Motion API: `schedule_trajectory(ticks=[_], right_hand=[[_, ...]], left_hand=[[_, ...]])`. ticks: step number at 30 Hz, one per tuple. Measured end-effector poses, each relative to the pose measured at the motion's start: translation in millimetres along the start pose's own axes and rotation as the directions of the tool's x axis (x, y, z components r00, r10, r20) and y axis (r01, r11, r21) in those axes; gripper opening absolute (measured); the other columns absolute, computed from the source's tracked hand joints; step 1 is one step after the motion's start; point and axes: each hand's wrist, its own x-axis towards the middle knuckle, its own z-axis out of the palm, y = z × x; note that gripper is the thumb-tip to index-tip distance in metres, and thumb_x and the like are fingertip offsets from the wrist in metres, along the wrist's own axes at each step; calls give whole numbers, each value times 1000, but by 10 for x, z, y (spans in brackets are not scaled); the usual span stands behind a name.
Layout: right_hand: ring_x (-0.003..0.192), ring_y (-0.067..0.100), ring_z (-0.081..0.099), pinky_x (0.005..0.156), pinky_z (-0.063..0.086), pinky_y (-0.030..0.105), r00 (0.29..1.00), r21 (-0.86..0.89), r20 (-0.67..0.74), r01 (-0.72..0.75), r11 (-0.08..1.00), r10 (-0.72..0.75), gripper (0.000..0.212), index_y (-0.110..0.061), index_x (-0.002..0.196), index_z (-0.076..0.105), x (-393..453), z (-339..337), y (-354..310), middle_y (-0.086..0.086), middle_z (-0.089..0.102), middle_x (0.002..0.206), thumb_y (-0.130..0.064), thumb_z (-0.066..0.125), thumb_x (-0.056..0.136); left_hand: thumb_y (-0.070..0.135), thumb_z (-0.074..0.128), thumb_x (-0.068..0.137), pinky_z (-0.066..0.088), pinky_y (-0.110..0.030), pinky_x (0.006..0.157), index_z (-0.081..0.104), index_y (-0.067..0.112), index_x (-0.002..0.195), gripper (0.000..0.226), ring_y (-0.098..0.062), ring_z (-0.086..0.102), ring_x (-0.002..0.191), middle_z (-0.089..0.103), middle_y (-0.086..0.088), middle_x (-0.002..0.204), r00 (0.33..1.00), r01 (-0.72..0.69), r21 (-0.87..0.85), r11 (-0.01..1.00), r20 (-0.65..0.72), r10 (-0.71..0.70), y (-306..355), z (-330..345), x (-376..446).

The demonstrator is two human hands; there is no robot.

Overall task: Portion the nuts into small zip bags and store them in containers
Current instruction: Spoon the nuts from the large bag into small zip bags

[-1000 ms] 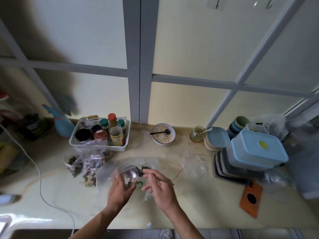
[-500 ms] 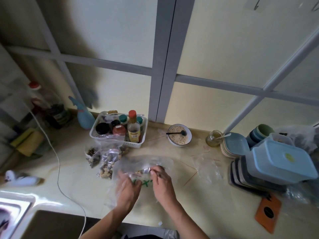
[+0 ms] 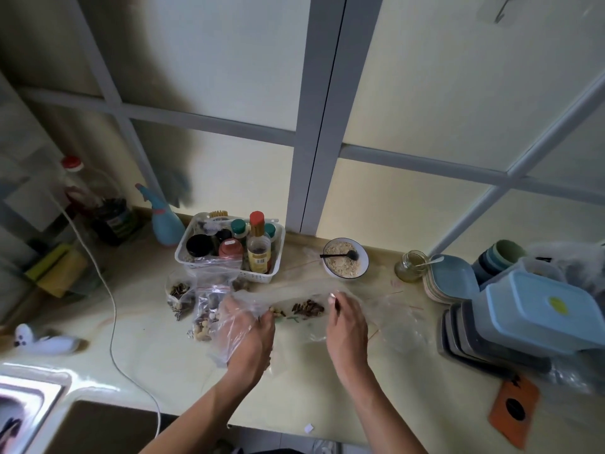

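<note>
A large clear plastic bag with dark and pale nuts in it lies on the counter in front of me. My left hand grips its left side, with the film draped over the fingers. My right hand pinches the bag's right part, fingers curled. Two small filled zip bags with mixed nuts lie just left of my left hand. A light blue lidded container sits on a stack of dark trays at the right.
A white basket of bottles and jars stands behind the bags. A bowl of oats with a black spoon, a small glass jar, blue plates, stacked cups, an orange card, a white cable and a sink corner surround the work spot.
My hands have moved apart, spreading the large bag wider. The view has shifted so the counter items sit further right and lower.
</note>
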Motion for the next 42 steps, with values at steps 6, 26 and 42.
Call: schedule_trajectory(ticks=[6,26,42], right_hand=[[103,28,66,90,50,38,968,-74,185,-156,985,167,22,-14,115,70,-181,105,159,4,72,108,-7,59,98],[103,24,62,84,43,28,856,64,475,-267,962,206,41,-17,101,64,-154,524,-240,2,70,104,-32,26,103],[75,13,75,69,60,31,534,243,685,-808,537,495,35,-14,99,68,-38,943,-446,4,74,103,-37,41,98]], left_hand=[[13,62,86,35,-18,28,52,-5,85,21,-5,55,32,52,-10,56,986,123,88,989,101,-131,-144,23,30],[29,62,83,50,-31,60,17,-3,151,88,-16,54,68,47,1,81,999,-33,365,930,2,34,-485,93,201],[29,61,80,46,-33,70,28,7,135,68,-19,50,75,46,0,91,997,7,472,882,70,-45,-866,142,312]])
